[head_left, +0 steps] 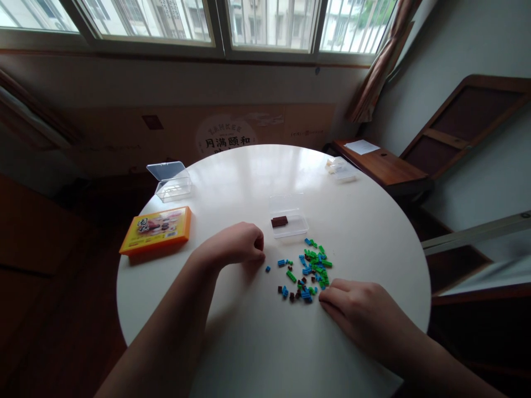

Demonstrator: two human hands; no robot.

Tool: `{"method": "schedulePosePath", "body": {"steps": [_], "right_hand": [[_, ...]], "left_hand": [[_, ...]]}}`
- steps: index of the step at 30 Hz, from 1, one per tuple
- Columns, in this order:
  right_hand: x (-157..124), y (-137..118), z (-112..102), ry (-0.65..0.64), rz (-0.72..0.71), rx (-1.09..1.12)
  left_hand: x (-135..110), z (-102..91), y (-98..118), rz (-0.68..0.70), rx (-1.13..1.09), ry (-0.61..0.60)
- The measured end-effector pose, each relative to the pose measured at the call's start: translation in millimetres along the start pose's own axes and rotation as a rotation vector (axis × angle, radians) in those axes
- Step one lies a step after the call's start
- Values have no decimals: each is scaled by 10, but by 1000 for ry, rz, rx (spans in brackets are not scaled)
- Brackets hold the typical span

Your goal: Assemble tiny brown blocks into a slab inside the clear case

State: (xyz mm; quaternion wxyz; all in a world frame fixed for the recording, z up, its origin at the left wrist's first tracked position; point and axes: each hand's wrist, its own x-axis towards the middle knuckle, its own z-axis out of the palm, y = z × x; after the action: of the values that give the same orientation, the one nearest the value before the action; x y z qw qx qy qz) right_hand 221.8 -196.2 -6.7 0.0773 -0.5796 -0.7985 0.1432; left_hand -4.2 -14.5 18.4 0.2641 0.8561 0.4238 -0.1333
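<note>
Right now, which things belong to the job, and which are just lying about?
Seemingly in the job:
small blue, green and brown plastic bricks, beside the right hand
clear rectangular plastic box, behind them

Probably just lying about:
flat orange and yellow box
open clear plastic case, left
white paper sheet, right

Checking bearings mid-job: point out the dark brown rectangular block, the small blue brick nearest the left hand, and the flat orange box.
Dark brown rectangular block [279, 221]: head view, its top face.
Small blue brick [267, 269]: head view, its top.
Flat orange box [160, 228]: head view, its yellow face.
</note>
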Motion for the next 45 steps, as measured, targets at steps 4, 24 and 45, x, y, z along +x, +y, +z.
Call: {"method": "schedulePosePath", "body": {"steps": [4, 24, 45], "right_hand": [[8, -3, -6, 6, -8, -20], [1389, 376, -542, 9, -80, -140], [1600, 545, -316, 32, -24, -106]], "left_hand": [[-8, -5, 12, 11, 4, 7], [11, 31, 50, 4, 32, 157], [13, 36, 70, -101, 70, 184]]}}
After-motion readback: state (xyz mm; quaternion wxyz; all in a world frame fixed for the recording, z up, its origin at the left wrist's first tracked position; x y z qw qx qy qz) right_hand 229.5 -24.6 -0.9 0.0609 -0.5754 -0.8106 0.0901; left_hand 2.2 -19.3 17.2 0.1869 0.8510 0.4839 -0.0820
